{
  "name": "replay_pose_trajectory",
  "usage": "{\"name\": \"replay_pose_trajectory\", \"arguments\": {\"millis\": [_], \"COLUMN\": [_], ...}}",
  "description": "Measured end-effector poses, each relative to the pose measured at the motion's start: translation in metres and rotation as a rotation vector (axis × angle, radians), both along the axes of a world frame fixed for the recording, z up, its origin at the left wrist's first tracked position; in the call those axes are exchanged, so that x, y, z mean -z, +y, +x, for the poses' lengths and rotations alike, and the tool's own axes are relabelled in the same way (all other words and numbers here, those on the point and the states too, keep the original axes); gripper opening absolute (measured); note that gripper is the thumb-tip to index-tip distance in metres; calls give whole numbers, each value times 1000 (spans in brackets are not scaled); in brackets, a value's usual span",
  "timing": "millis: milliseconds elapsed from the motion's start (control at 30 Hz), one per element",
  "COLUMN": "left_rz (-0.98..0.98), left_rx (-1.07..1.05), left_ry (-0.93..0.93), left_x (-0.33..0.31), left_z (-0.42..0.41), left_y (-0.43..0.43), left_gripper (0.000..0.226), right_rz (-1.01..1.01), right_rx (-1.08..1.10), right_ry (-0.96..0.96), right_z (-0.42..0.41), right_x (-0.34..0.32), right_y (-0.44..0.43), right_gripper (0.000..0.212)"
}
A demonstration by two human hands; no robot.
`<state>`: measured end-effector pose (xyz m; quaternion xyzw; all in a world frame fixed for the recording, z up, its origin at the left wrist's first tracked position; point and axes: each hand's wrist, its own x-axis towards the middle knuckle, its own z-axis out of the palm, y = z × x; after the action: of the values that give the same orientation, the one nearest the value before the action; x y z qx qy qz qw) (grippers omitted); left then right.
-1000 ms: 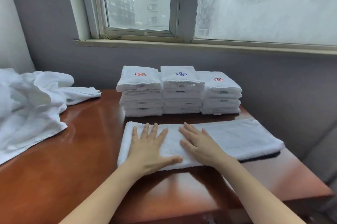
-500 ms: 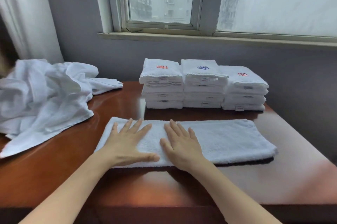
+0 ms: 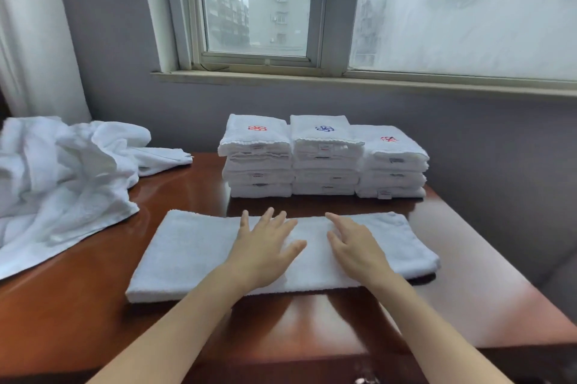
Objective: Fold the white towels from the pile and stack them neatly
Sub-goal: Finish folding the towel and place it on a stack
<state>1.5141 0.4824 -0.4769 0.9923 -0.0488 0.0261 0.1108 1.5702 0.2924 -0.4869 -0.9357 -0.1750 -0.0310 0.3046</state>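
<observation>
I see left hand (image 3: 265, 251) and right hand (image 3: 356, 247) flat on the folded towel (image 3: 193, 252) mid-table (image 3: 93, 305), fingers straight and slightly spread (no pinch); pile (image 3: 62, 177) left, three stacks (image 3: 324, 158) behind

Three folded stacks (image 3: 324, 155), one flat towel (image 3: 193, 252), one pile (image 3: 62, 171).

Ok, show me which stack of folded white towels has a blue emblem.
The middle stack of folded white towels; the left stack and right stack carry red emblems.
</observation>
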Motion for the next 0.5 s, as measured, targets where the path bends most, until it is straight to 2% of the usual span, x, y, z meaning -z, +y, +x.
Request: {"name": "replay_pose_trajectory", "arguments": {"millis": [200, 433, 500], "left_rz": [97, 131, 133], "left_rx": [189, 241, 238], "left_ry": [-17, -51, -65], "left_x": [6, 34, 39], "left_z": [32, 53, 54], "left_y": [-69, -88, -87], "left_gripper": [57, 60, 61], "right_rz": [-296, -371, -329], "right_rx": [286, 371, 371], "right_ry": [-82, -13, 21], "right_z": [16, 24, 28], "right_x": [1, 10, 6], "right_y": [-69, -87, -88], "right_gripper": [49, 61, 63]}}
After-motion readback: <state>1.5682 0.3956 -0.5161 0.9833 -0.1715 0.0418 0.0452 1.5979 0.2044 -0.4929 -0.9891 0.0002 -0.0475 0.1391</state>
